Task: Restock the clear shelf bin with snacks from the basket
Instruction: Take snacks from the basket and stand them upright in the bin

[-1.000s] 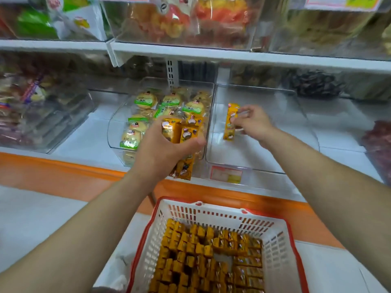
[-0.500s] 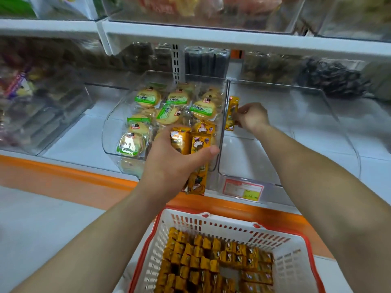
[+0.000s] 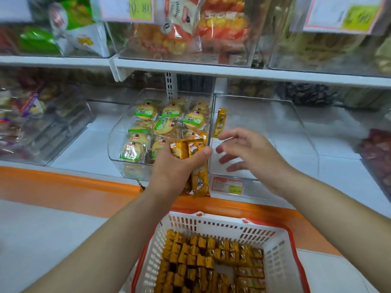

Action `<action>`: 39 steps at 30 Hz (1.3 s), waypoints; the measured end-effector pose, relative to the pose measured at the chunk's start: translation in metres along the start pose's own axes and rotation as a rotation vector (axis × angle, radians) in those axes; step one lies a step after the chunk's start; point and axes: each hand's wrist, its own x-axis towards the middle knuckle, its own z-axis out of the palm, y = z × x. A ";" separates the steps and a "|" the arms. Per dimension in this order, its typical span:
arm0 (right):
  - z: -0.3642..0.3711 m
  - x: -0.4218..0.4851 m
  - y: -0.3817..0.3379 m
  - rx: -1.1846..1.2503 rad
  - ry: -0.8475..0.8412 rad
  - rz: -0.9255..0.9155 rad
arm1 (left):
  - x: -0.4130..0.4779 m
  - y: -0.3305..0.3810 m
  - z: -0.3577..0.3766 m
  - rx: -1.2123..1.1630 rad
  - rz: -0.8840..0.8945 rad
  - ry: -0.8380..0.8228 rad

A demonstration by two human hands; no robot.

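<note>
My left hand [image 3: 175, 170] grips a bunch of orange snack bars [image 3: 195, 159] upright in front of the shelf edge. One orange snack bar [image 3: 220, 123] stands on end against the left wall of the clear shelf bin [image 3: 296, 132], apart from my fingers. My right hand [image 3: 247, 152] hovers over the bin's front with fingers spread and holds nothing. Below, the white basket with a red rim [image 3: 281, 250] holds several more orange snack bars [image 3: 207, 263].
A neighbouring clear bin [image 3: 115, 144] on the left holds round green-labelled cakes. An orange strip [image 3: 63, 185] runs along the shelf front. The upper shelf [image 3: 232, 72] carries bins of bagged snacks. A price tag [image 3: 227, 185] sticks to the bin front.
My right hand let go of the single bar, left it standing against the bin's left wall, and drew back toward me with fingers open. The left hand kept its bunch.
</note>
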 end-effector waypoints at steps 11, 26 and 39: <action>0.028 -0.046 0.031 0.226 -0.036 0.068 | -0.018 0.014 0.013 -0.110 -0.074 -0.117; -0.041 -0.002 0.026 0.221 0.454 0.037 | 0.009 0.001 0.000 0.074 0.020 0.061; -0.078 0.176 0.059 -0.581 0.399 -0.026 | 0.036 -0.008 -0.009 0.170 0.134 0.067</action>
